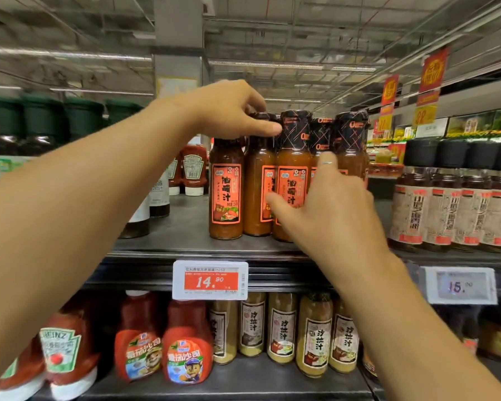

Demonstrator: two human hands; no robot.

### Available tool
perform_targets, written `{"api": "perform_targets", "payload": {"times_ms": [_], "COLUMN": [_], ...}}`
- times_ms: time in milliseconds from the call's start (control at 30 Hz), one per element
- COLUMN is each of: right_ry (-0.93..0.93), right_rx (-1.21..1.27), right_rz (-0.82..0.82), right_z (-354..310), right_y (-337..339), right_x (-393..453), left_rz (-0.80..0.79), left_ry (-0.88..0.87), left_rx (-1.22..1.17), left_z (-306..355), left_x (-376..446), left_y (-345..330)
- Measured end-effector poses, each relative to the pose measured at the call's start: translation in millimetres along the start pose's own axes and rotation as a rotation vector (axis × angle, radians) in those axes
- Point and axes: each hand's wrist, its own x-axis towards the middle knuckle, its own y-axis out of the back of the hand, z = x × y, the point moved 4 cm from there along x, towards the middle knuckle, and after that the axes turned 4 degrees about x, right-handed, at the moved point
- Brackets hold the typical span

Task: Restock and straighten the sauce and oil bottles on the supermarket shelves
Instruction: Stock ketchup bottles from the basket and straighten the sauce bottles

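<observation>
On the dark grey metal upper shelf (171, 244), a cluster of orange sauce bottles with black patterned neck wraps and orange labels (291, 175) stands upright. The left hand (229, 111) curls over the cap of the front-left orange bottle (225, 192), gripping its top, while the right hand (324, 209), a thin ring on one finger, reaches with loosely spread fingers against the bottles in the middle. Below hangs a red-and-white price tag reading 14.90 (210, 280), above pale yellow dressing bottles (282, 328) and red squeezy ketchup bottles (136, 337).

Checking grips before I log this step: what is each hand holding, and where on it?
Left hand grips the leftmost orange bottle by its cap. Right hand holds nothing; its fingers reach between the bottles.
</observation>
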Motion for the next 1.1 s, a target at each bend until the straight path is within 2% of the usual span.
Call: {"api": "perform_targets", "payload": {"times_ms": [100, 233, 467, 700, 867, 1100], "right_ry": [-0.014, -0.056, -0.034, -0.055, -0.060, -0.014], "right_rx": [-0.053, -0.016, 0.024, 0.044, 0.064, 0.015], "right_rz": [-0.023, -0.050, -0.009, -0.050, -0.070, -0.063], "right_z": [-1, 5, 12, 16, 19, 18], "right_y": [-12, -14, -2, 4, 7, 7], "right_x": [-4, -2, -2, -3, -1, -2], "left_rz": [0.024, -0.047, -0.053, -0.072, -0.029, -0.074], "left_ry": [-0.023, -0.089, -0.153, -0.242, -0.246, -0.195], "left_rx": [-0.100, -0.210, -0.248, -0.252, -0.355, -0.257], "left_z": [-6, -6, 4, 18, 15, 13], "left_x": [-3, -12, -19, -19, -18, -18], "left_y": [-1, 7, 15, 20, 19, 17]}}
